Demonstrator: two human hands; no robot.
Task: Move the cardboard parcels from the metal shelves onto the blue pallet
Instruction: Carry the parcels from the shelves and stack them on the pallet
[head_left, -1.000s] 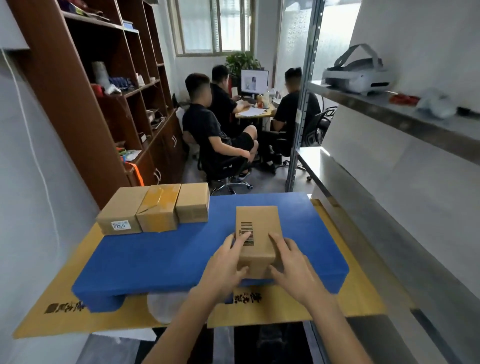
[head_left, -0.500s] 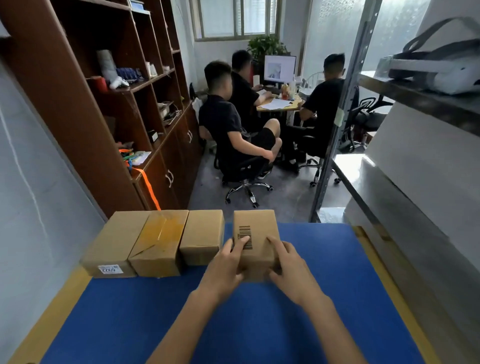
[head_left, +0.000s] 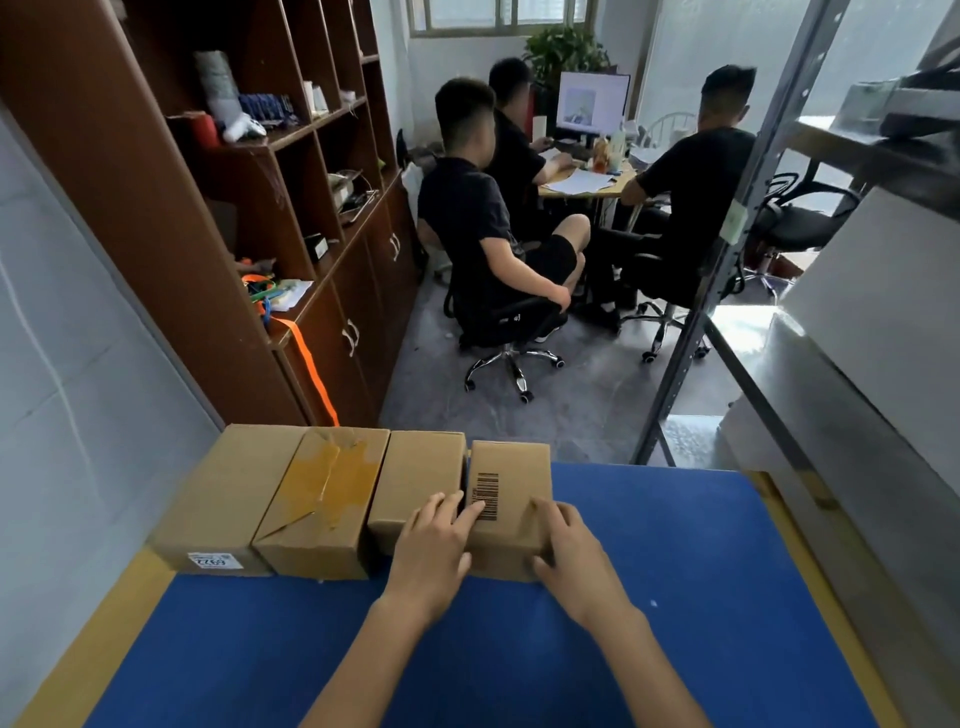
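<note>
Parcel (head_left: 511, 512) seemingly between both hands (head_left: 434, 551) (head_left: 576, 566)

Both forearms reach forward. Left hand (head_left: 434, 545) lies palm-down on the box (head_left: 511, 483), fingers nearly straight (thumb hidden); right hand (head_left: 571, 551) cups its near right corner.
</note>
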